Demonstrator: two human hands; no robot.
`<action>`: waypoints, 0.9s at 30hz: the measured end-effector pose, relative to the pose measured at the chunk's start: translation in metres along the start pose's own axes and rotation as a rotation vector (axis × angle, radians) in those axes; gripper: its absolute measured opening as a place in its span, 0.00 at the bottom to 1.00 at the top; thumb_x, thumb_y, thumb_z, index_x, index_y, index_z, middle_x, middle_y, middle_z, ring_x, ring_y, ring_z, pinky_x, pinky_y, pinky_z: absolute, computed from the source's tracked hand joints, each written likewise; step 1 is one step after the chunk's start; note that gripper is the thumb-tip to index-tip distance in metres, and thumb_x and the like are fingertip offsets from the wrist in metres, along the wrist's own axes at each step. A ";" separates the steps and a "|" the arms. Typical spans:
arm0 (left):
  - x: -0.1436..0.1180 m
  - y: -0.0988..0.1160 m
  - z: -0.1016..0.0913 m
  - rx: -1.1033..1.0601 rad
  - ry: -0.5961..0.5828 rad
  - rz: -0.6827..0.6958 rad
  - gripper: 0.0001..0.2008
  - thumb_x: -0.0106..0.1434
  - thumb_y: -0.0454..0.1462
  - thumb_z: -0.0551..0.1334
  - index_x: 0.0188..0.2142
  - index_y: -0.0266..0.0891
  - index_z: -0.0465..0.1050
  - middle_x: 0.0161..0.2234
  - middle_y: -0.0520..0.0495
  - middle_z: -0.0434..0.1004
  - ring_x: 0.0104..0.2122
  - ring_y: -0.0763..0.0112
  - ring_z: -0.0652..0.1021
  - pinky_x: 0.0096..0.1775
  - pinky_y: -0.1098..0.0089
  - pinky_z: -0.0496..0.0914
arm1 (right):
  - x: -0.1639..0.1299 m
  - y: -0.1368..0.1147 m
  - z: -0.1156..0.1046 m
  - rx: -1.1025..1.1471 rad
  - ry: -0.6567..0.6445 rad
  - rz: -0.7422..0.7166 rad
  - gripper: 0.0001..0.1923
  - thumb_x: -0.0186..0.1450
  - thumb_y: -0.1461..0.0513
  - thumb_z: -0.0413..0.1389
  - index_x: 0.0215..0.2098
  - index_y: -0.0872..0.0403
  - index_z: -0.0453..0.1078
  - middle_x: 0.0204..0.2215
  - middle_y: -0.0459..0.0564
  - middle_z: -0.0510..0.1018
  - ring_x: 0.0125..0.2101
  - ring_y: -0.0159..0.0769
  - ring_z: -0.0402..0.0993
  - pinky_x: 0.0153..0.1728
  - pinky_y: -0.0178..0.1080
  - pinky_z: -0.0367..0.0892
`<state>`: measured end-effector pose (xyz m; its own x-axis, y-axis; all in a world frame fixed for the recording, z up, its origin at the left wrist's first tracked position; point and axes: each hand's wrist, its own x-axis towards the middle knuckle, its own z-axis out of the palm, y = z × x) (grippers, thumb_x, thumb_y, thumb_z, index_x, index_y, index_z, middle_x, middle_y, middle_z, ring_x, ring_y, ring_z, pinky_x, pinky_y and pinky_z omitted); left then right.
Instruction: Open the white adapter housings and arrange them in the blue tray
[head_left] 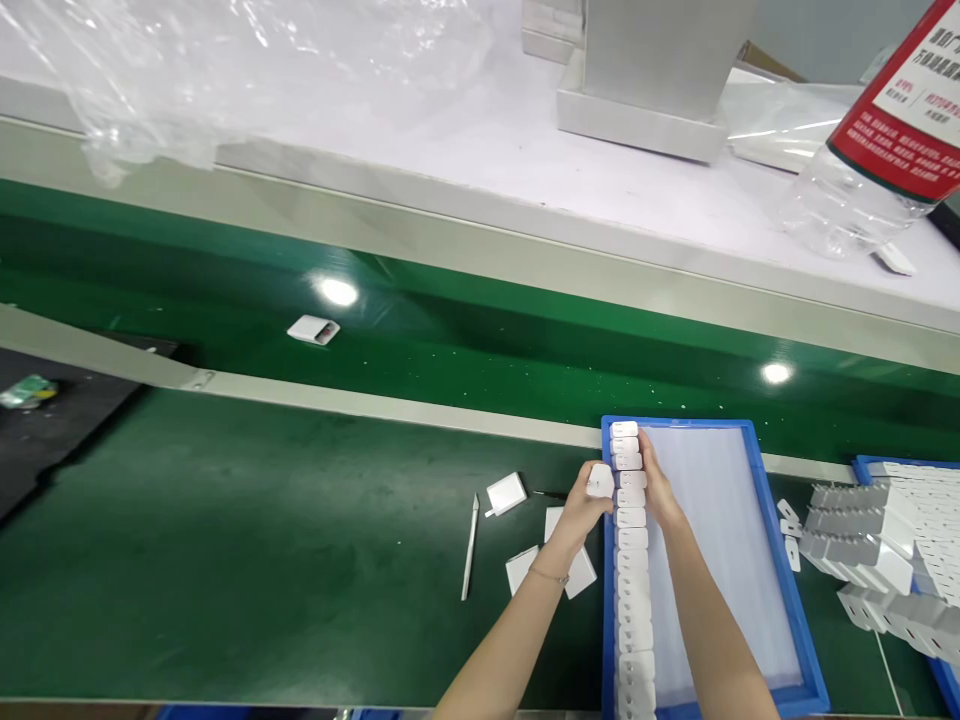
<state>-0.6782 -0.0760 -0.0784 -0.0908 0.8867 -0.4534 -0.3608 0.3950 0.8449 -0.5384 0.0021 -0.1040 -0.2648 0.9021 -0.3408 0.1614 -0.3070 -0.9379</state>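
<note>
My left hand [583, 510] is closed on a small white plastic housing [600, 481], just at the left rim of the blue tray [780, 560]. Along that side of the tray runs a long row of similar white housings [632, 560], packed close together. My right hand [657, 485] lies inside the tray against the right side of this row, near its far end, fingers stretched out. Left of the tray, a white adapter-like block [507, 494] and several flat white pieces [523, 568] lie on the green mat, partly behind my left forearm.
A craft knife [470, 548] lies on the green table [300, 560]. Stacked white housings [862, 540] and another blue tray [862, 468] stand to the right. One white shell [313, 330] sits beneath the shelf. Above are a bottle [892, 140] and plastic film [172, 80]. A black mat [67, 410] is left.
</note>
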 end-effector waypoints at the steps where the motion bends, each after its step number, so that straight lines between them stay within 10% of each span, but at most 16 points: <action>1: 0.000 0.000 -0.002 0.019 0.017 0.017 0.23 0.44 0.26 0.57 0.41 0.43 0.63 0.33 0.53 0.67 0.36 0.68 0.73 0.35 0.71 0.68 | 0.000 0.001 0.000 -0.008 -0.014 0.007 0.41 0.67 0.35 0.40 0.70 0.47 0.52 0.69 0.47 0.58 0.67 0.41 0.56 0.65 0.50 0.58; 10: -0.026 0.018 0.001 0.266 0.003 0.272 0.24 0.55 0.29 0.60 0.51 0.44 0.58 0.51 0.43 0.63 0.54 0.57 0.68 0.56 0.57 0.64 | -0.055 -0.036 0.002 -0.137 -0.040 -0.150 0.40 0.64 0.39 0.52 0.68 0.46 0.55 0.70 0.51 0.55 0.69 0.46 0.50 0.67 0.53 0.51; 17: -0.071 0.012 0.039 0.389 -0.418 0.310 0.33 0.53 0.26 0.60 0.57 0.42 0.51 0.56 0.38 0.60 0.57 0.56 0.69 0.59 0.55 0.65 | -0.153 -0.074 -0.042 -0.484 -0.265 -0.271 0.28 0.67 0.57 0.56 0.65 0.38 0.61 0.66 0.46 0.62 0.67 0.45 0.57 0.64 0.52 0.60; 22: -0.110 -0.005 0.051 0.473 -0.642 0.236 0.34 0.50 0.26 0.63 0.56 0.44 0.58 0.58 0.40 0.62 0.62 0.53 0.66 0.62 0.54 0.62 | -0.212 -0.035 -0.094 -0.689 -0.220 -0.171 0.19 0.67 0.63 0.50 0.53 0.42 0.72 0.58 0.49 0.70 0.57 0.44 0.70 0.57 0.48 0.67; 27: -0.137 -0.048 0.025 0.619 -0.297 0.077 0.25 0.60 0.36 0.63 0.56 0.45 0.60 0.58 0.41 0.60 0.56 0.57 0.70 0.57 0.53 0.67 | -0.253 0.028 -0.115 -0.691 -0.133 -0.013 0.18 0.63 0.68 0.49 0.47 0.49 0.73 0.51 0.54 0.74 0.50 0.45 0.74 0.52 0.50 0.69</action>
<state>-0.6257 -0.2105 -0.0499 0.1953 0.9111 -0.3630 0.2407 0.3143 0.9183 -0.3574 -0.2001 -0.0362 -0.3776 0.8461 -0.3762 0.7130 0.0065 -0.7011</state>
